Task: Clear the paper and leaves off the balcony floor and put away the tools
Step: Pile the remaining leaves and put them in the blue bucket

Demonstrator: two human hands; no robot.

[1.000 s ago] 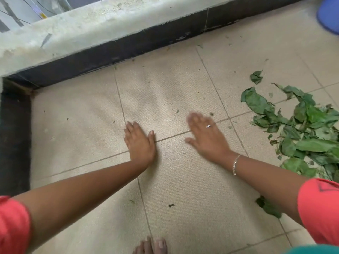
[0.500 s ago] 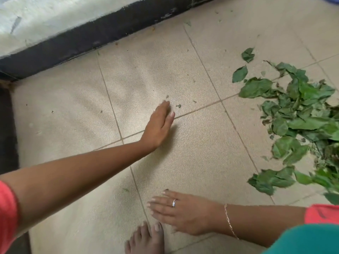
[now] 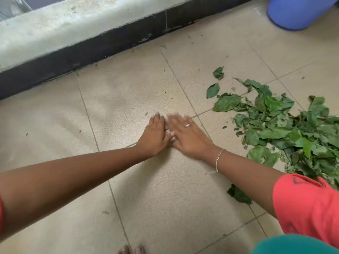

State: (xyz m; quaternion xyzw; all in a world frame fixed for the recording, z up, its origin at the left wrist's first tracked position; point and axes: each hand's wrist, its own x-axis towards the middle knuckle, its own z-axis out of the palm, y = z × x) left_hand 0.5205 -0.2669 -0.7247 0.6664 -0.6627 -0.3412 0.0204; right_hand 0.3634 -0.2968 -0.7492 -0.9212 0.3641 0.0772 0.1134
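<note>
Matt grainy beige floor tiles [image 3: 165,180], rough concrete ledge [image 3: 55,28], glossy blue plastic bucket [image 3: 297,11]

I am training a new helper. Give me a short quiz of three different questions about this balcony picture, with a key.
1. True or false: the left hand and the right hand lie flat on the floor, side by side, holding nothing.
2. Where is the leaf pile? A) left of the hands B) right of the hands C) under the hands
3. Fill in: the blue bucket stands at the top ____ corner of the view.

Key: 1 true; 2 B; 3 right
</note>
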